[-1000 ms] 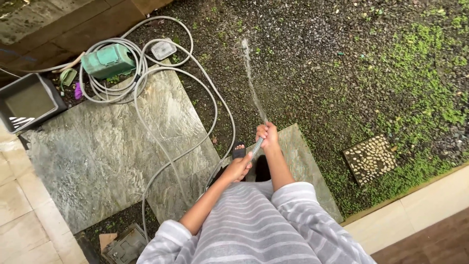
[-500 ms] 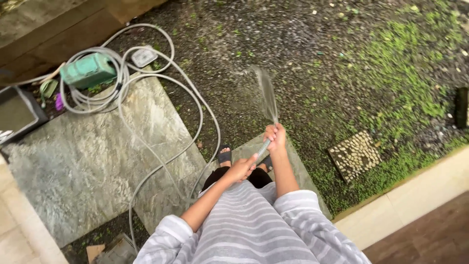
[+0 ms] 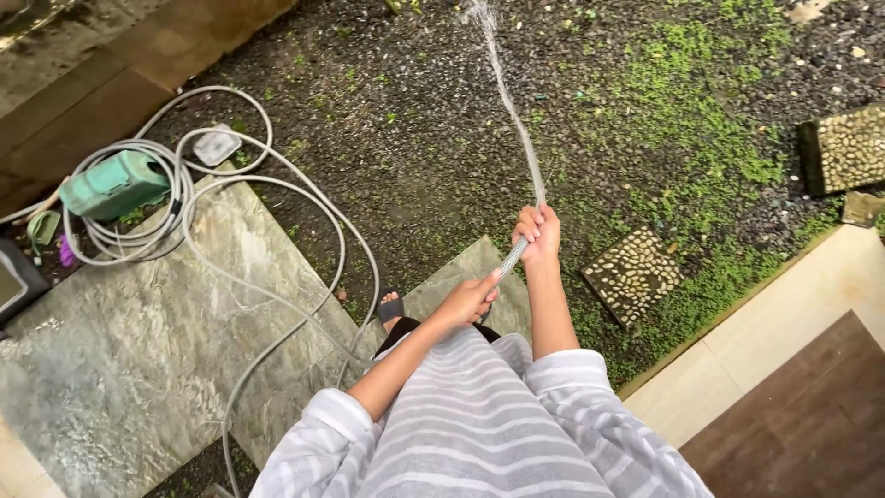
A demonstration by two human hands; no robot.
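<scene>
A home's backyard garden: dark gravel (image 3: 387, 138) patched with green moss (image 3: 710, 120), pebble-set stepping stones (image 3: 631, 272), large stone paving slabs (image 3: 138, 341), a coiled grey garden hose (image 3: 184, 231), and a tiled patio edge (image 3: 765, 341).

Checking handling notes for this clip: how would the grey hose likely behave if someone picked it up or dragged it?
Probably floppy: the hose lies in loose coils and curves over the stone slab. It may be heavy, since water sprays from the end held by the right hand and left hand. Likely slippery where wet.

Dark framed screen (image 3: 11, 286); far left edge
</scene>
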